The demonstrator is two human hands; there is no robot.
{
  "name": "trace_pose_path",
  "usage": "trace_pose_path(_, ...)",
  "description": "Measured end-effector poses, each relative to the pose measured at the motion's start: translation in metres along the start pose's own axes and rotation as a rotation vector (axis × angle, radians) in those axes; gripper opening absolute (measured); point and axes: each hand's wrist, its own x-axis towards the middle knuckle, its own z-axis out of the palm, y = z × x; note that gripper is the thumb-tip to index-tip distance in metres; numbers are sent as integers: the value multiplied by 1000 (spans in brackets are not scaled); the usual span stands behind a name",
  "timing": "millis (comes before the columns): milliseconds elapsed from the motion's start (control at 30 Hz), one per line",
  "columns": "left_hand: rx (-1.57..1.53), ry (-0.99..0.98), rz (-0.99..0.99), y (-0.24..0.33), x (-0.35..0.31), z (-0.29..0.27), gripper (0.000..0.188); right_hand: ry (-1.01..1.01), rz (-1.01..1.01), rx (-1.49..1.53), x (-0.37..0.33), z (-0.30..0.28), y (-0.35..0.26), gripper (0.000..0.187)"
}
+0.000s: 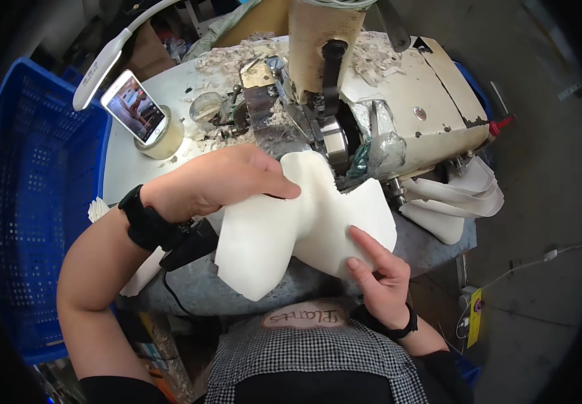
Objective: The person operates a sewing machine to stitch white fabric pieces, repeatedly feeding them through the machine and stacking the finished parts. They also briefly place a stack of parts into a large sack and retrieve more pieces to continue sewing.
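A large, smooth white sheet piece with curved edges (257,249), perhaps leather, lies bent in front of a cream-coloured machine (398,114). Its far edge reaches the metal wheel (334,143) at the machine's working point. My left hand (244,176) is closed on the sheet's upper left part, thumb on top and the other fingers largely hidden. On the near right part, my right hand (382,273) has its thumb and index fingertip on the top surface, a little apart. Its remaining fingers are mostly hidden, seemingly at the sheet's edge.
Several curved white pieces (462,195) hang at the machine's right. A phone (136,108) leans on a round container (163,138) under a white lamp (102,71). Pale scraps (237,57) litter the worktable. A blue plastic crate (42,202) stands at the left.
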Motion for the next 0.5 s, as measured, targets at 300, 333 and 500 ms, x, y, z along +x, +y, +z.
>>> trace_pose_path(300, -86, 35, 57, 1, 4, -2, 27, 69, 143, 265, 9, 5, -1, 40)
trace_pose_path(333, -87, 32, 79, 0, 6, 0, 28, 88, 128, 256, 9, 4, -1, 40)
trace_pose_path(500, 179, 24, 115, 15, 2, 9, 29, 141, 61, 104, 12, -12, -1, 35)
